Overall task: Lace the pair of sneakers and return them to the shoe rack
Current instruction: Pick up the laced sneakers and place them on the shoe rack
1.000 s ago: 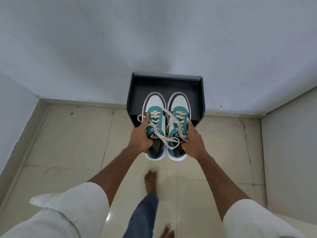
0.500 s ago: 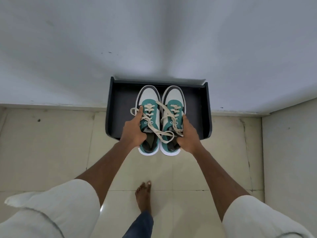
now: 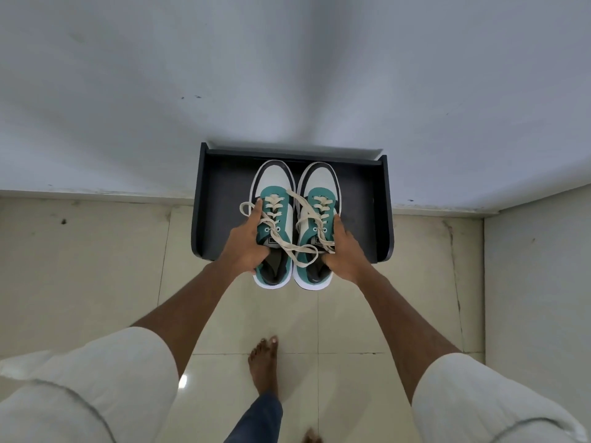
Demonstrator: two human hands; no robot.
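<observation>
Two teal, white and dark grey sneakers with cream laces are held side by side over a low black shoe rack [image 3: 220,187] that stands against the wall. My left hand [image 3: 246,244] grips the outer side of the left sneaker [image 3: 275,183]. My right hand [image 3: 343,251] grips the outer side of the right sneaker [image 3: 321,183]. The toes lie over the rack's top shelf, the heels stick out past its front edge. Loose lace ends cross from one shoe to the other. Whether the soles touch the shelf I cannot tell.
A pale grey wall [image 3: 287,75] rises behind the rack, and a second wall [image 3: 540,282] closes the right side. The floor is cream tile [image 3: 96,266]. My bare foot [image 3: 263,359] stands on the tiles below the sneakers.
I have stepped closer to the rack and the sneakers have moved forward, further over its top shelf. Both hands keep the same grip.
</observation>
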